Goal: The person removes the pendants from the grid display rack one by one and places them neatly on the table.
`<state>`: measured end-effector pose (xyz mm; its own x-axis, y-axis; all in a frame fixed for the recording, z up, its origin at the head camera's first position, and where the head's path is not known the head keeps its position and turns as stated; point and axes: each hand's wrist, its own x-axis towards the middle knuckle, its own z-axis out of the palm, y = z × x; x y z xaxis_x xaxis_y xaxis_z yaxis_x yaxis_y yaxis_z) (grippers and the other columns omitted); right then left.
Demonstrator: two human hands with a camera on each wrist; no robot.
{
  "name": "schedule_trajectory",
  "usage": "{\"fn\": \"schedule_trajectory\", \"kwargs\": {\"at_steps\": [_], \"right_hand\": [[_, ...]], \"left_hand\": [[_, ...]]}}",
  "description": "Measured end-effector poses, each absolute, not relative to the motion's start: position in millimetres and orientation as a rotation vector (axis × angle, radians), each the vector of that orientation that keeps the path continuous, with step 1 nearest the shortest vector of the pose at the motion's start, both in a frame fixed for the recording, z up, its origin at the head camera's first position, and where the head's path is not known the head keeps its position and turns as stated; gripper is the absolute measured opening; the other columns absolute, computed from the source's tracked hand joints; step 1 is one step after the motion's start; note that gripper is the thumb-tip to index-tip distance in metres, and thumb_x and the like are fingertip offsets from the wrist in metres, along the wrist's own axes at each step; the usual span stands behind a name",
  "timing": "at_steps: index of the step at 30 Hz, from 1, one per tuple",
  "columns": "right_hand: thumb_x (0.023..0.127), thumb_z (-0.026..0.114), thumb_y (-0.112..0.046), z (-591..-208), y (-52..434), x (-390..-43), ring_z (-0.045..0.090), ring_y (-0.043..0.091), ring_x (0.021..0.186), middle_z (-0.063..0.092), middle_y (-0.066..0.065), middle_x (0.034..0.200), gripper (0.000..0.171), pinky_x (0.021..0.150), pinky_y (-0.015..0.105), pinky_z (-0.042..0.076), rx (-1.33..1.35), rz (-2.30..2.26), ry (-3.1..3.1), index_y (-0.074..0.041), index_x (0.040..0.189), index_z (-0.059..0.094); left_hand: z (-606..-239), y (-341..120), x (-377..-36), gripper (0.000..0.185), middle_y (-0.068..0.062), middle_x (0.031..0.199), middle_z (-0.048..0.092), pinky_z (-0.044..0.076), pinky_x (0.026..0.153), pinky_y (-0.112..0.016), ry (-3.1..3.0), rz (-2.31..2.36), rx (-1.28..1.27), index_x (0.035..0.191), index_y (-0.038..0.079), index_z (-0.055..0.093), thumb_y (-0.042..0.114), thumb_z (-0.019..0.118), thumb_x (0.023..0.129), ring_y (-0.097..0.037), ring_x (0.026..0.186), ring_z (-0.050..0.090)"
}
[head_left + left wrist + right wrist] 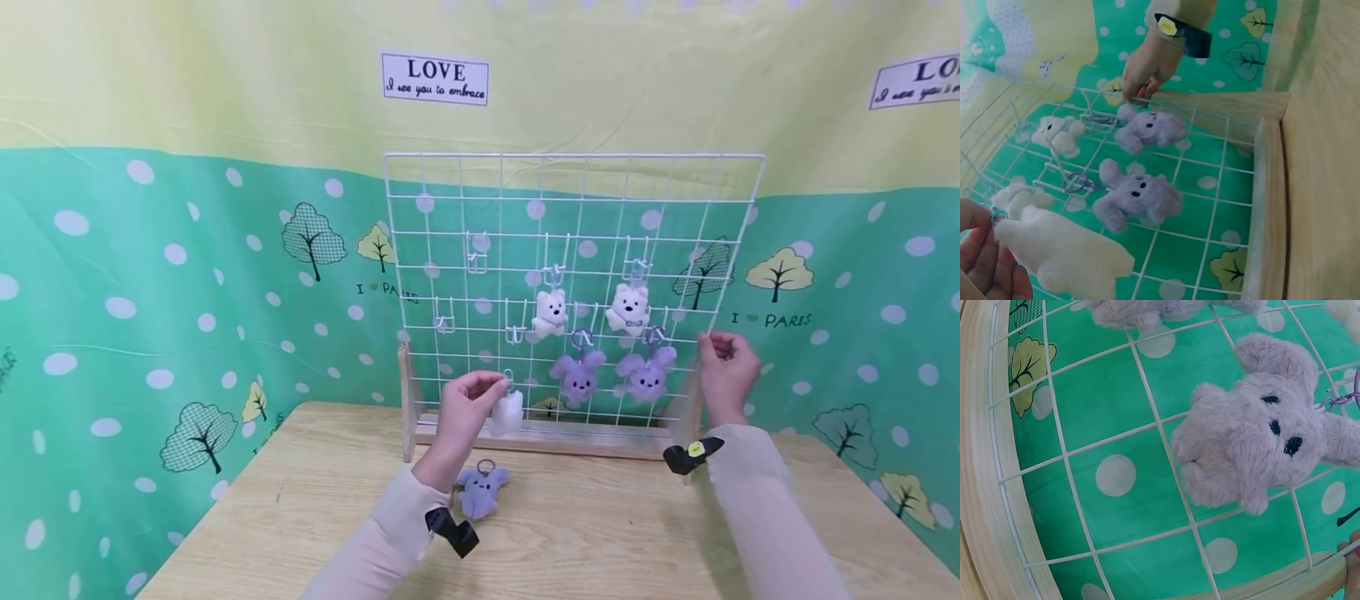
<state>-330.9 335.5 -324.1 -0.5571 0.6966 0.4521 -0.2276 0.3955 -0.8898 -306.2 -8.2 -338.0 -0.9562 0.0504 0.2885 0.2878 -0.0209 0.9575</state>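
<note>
The left hand (468, 404) pinches the white plush keychain (507, 412) by its ring; the right hand (726, 367) grips the wire grid (573, 179) edge; a fumbled ring could miss its hook, dropping the toy.

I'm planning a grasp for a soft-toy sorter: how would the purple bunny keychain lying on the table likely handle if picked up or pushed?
The purple bunny keychain looks like fluffy plush, so it is probably light and would squash rather than break. Its ears look limp, so they would likely flop. Lying flat on the wooden table, it seems unlikely to roll; a push would probably slide it, and its ring offers a pinch point.
</note>
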Motion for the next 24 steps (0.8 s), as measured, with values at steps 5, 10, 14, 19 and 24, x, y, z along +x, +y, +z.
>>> {"fn": "schedule_trajectory", "kwargs": {"at_steps": [5,10,14,19,24], "right_hand": [[0.092,0.06,-0.03,-322,336,-329,0.049,-0.004,0.081,0.051,-0.02,0.084,0.027,0.071,0.009,0.043,-0.417,1.313,-1.772,-0.009,0.108,0.062],[0.092,0.061,-0.029,-324,337,-330,0.049,-0.003,0.079,0.051,-0.019,0.083,0.025,0.069,0.008,0.042,-0.393,1.302,-1.761,-0.008,0.105,0.062],[0.091,0.062,-0.028,-325,338,-333,0.049,-0.003,0.078,0.051,-0.02,0.082,0.021,0.068,0.008,0.042,-0.39,1.305,-1.751,-0.01,0.102,0.063],[0.091,0.062,-0.028,-325,339,-334,0.049,-0.003,0.077,0.051,-0.02,0.081,0.02,0.068,0.009,0.042,-0.388,1.3,-1.74,-0.01,0.1,0.064],[0.091,0.062,-0.028,-326,339,-334,0.048,-0.003,0.077,0.051,-0.019,0.081,0.019,0.069,0.009,0.041,-0.382,1.301,-1.734,-0.011,0.099,0.064]], "left_hand": [[-349,-14,-296,0.021,-0.005,0.095,0.069,0.051,0.077,-0.022,-2.103,-2.113,-0.389,0.099,0.002,0.068,0.018,0.07,0.085,-0.011,0.084,0.062],[-362,-18,-289,0.018,-0.004,0.089,0.068,0.052,0.074,-0.02,-2.133,-2.125,-0.414,0.097,-0.002,0.066,0.011,0.068,0.084,-0.01,0.079,0.061],[-373,-23,-282,0.019,-0.004,0.087,0.067,0.051,0.072,-0.021,-2.195,-2.131,-0.397,0.098,-0.003,0.065,0.011,0.068,0.085,-0.009,0.078,0.06],[-387,-30,-271,0.021,-0.003,0.09,0.067,0.052,0.075,-0.023,-2.273,-2.136,-0.394,0.1,-0.002,0.065,0.013,0.068,0.085,-0.009,0.08,0.06],[-402,-33,-264,0.02,-0.004,0.084,0.066,0.05,0.07,-0.016,-2.259,-2.16,-0.437,0.096,-0.01,0.062,0.002,0.067,0.081,-0.007,0.075,0.058]]}}
